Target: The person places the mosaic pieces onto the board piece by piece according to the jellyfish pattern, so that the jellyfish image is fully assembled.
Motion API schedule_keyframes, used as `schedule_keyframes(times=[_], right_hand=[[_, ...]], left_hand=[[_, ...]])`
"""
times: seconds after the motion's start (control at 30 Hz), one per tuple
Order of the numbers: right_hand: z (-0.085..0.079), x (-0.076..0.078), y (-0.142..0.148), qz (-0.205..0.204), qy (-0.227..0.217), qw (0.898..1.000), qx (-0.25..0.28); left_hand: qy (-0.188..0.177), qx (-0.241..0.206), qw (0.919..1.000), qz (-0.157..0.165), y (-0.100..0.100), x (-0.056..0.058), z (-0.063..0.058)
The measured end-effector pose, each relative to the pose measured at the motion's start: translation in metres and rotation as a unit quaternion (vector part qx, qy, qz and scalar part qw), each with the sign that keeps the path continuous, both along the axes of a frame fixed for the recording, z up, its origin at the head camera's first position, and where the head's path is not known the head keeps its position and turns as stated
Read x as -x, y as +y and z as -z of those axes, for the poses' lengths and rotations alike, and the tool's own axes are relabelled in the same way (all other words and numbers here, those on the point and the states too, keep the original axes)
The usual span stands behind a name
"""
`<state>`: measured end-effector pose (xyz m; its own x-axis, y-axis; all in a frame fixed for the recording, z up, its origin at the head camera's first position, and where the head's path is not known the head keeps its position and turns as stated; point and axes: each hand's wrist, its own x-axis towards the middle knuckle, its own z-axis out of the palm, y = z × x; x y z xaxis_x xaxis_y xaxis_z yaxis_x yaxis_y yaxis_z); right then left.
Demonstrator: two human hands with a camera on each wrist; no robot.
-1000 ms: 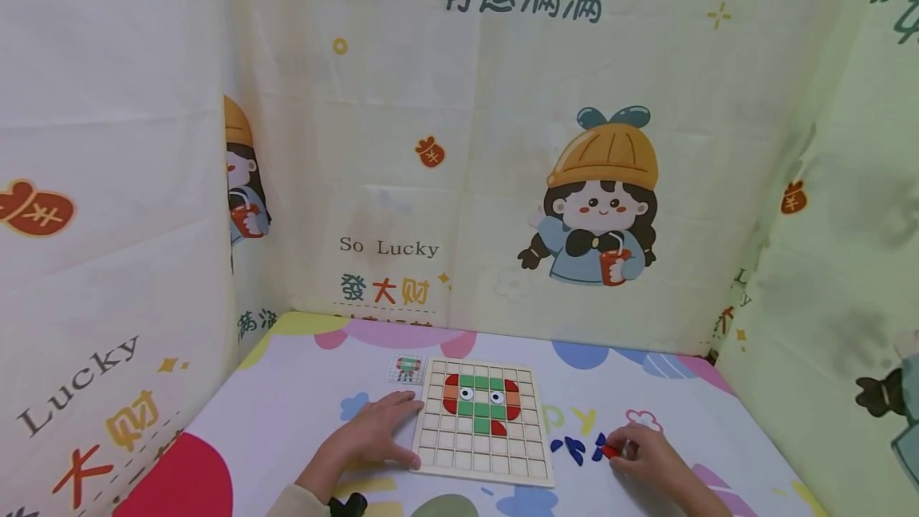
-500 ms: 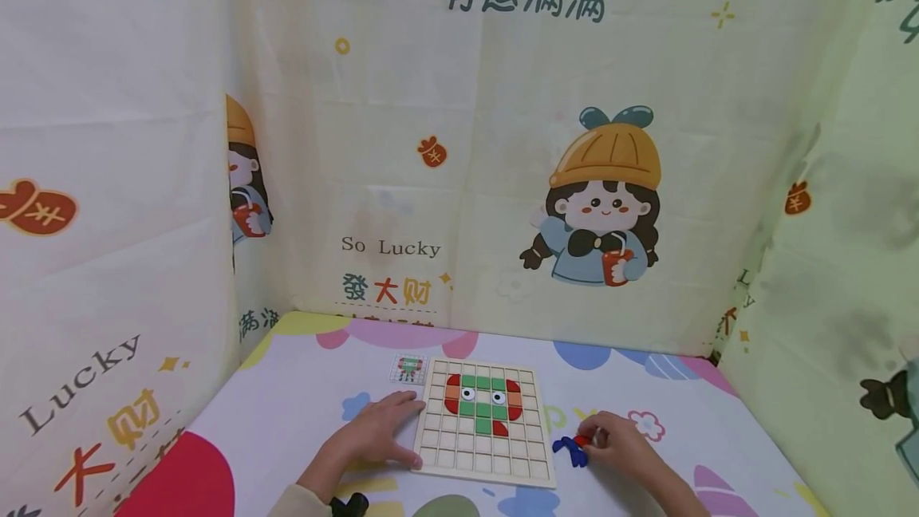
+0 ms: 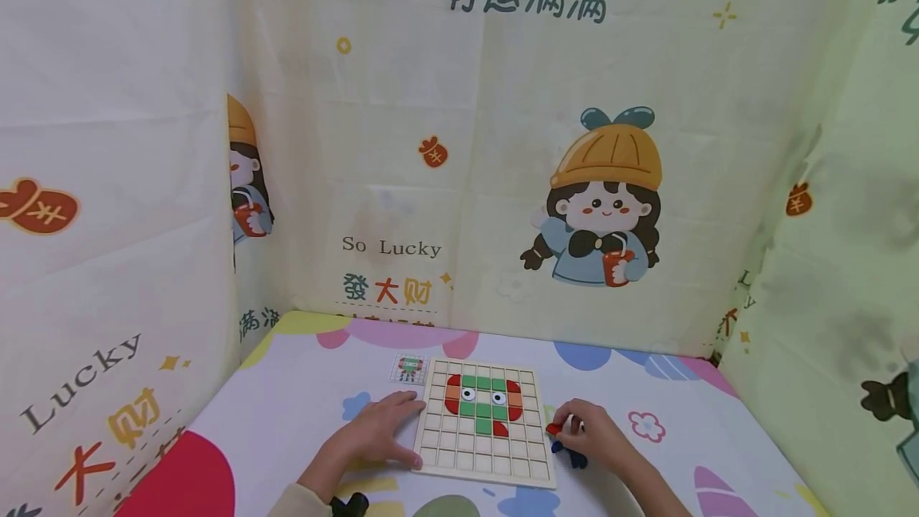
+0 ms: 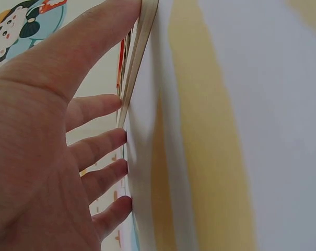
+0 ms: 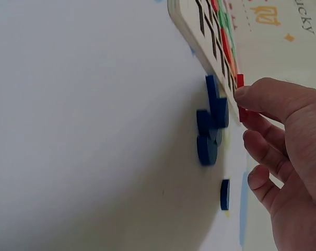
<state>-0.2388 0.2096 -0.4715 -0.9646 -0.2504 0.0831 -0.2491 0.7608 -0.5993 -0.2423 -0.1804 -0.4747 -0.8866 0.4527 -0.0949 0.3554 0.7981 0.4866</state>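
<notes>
A wooden grid board (image 3: 441, 459) lies on the table, with green, red and orange tiles and two eye tiles set in its cells. My left hand (image 3: 380, 428) rests at its left side, fingers spread, thumb and fingertips touching the edge in the left wrist view. Just off the board's right edge, my right hand (image 3: 594, 433) pinches a small red tile (image 5: 241, 79) between thumb and index finger. Several dark blue tiles (image 5: 207, 150) lie on the table below this hand, partly hidden by it in the head view.
A small pattern card (image 3: 409, 369) with a coloured figure lies by the board's upper left corner. A black object (image 3: 349, 505) shows by the left wrist at the lower edge. Printed cloth walls (image 3: 488, 206) enclose the table at the back and both sides.
My right hand has carried the red tile leftward from beyond the blue tiles to the board's right edge. The scattered blue tiles now sit closer together. The left hand stays put.
</notes>
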Motion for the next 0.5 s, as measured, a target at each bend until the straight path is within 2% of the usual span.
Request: schedule_keyframes(times=[0.2, 0.5], right_hand=[[-0.004, 0.003, -0.019, -0.013, -0.003, 1.000, 0.005], [-0.005, 0.008, -0.048, -0.073, 0.009, 0.997, 0.011]], left_hand=[[-0.003, 0.005, 1.0000, 0.000, 0.000, 0.001, 0.000], [-0.005, 0.002, 1.0000, -0.002, 0.002, -0.002, -0.003]])
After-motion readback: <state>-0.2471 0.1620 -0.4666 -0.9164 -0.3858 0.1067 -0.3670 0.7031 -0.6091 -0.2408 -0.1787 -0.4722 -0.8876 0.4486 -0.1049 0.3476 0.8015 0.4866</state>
